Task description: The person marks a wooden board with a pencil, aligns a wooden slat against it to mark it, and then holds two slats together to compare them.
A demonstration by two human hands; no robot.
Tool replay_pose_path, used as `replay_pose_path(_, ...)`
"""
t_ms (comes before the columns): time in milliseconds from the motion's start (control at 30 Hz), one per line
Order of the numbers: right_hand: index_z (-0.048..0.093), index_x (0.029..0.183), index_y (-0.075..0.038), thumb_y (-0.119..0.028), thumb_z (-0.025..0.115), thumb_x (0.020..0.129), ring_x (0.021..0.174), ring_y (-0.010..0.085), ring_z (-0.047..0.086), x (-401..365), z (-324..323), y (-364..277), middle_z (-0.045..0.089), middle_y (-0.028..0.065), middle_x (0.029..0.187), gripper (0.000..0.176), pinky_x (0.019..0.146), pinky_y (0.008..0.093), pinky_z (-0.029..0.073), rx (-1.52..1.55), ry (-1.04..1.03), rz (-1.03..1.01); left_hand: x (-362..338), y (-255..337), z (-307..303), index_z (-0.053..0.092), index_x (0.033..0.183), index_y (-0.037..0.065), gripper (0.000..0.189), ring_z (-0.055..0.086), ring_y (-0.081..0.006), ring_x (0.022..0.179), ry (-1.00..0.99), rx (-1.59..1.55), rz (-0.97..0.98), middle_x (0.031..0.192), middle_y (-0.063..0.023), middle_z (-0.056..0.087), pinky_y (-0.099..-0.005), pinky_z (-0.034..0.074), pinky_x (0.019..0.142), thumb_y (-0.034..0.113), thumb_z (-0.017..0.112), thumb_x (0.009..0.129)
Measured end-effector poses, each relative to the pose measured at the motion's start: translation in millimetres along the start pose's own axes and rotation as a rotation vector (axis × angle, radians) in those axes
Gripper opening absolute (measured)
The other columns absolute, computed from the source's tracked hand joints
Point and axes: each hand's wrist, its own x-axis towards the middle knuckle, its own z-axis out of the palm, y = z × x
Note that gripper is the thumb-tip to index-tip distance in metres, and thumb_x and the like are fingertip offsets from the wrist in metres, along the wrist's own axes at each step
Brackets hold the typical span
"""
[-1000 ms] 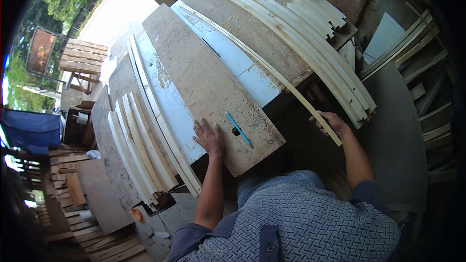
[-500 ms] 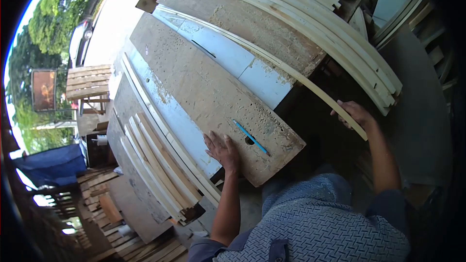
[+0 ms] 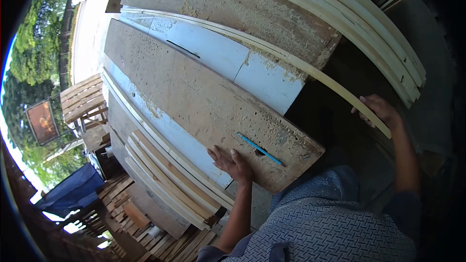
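Note:
My right hand [image 3: 380, 110] grips the near end of a long thin wooden strip [image 3: 291, 59], which runs away to the upper left over a pale blue surface. On the near edge of a worn wooden board [image 3: 194, 87] rests my left hand [image 3: 233, 165], fingers apart and holding nothing. A blue pencil [image 3: 260, 149] lies on that board, to the right of my left hand, across a dark hole.
Long pale boards [image 3: 349, 34] are stacked at the upper right. More strips [image 3: 170, 167] lie at the left. Sawdust covers parts of the surfaces. A slatted wooden piece [image 3: 82, 98], a blue cloth [image 3: 73, 191] and scrap wood are farther left.
The view has tilted and shifted, so the bench sits differently in the frame. My right hand still grips the strip, and my left hand remains at the board's edge with its fingers slightly more curled.

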Motion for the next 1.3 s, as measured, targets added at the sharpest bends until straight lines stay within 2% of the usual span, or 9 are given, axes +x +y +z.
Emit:
replay_pose_path(367, 0.066, 0.103, 0.002, -0.049, 0.053, 0.099, 0.043, 0.0097, 0.052, 1.8, -3.7, -2.1, 0.053, 0.0024, 0.059, 0.053, 0.039, 0.0248, 0.043, 0.114, -0.013, 0.075, 1.4, 1.4, 0.3, 0.023, 0.152, 0.002, 0.064, 0.01, -0.0368, 0.15, -0.026, 0.01, -0.013, 0.161, -0.0227, 0.012, -0.0508, 0.009, 0.119, 0.03, 0.043, 0.098)
replay_pose_path(967, 0.067, 0.106, 0.001, -0.05, 0.054, 0.097, 0.044, 0.0093, 0.052, 5.9, -10.6, -3.6, 0.053, 0.0022, 0.06, 0.053, 0.04, 0.0246, 0.044, 0.161, -0.088, 0.108, 2.0, 3.0, -0.2, 0.021, 0.153, 0.003, 0.063, 0.008, -0.0374, 0.15, -0.042, 0.025, -0.019, 0.161, -0.0225, 0.01, -0.0518, 0.009, 0.119, 0.033, 0.039, 0.1)
replay_pose_path(1300, 0.067, 0.104, 0.001, -0.051, 0.053, 0.098, 0.043, 0.0087, 0.051, 2.5, -5.5, -3.8, 0.053, 0.0016, 0.06, 0.054, 0.038, 0.024, 0.043, 0.125, -0.042, 0.09, 0.8, 0.0, -0.2, 0.022, 0.153, 0.003, 0.064, 0.01, -0.0375, 0.15, -0.032, 0.013, -0.023, 0.161, -0.0226, 0.011, -0.051, 0.009, 0.119, 0.032, 0.042, 0.1)
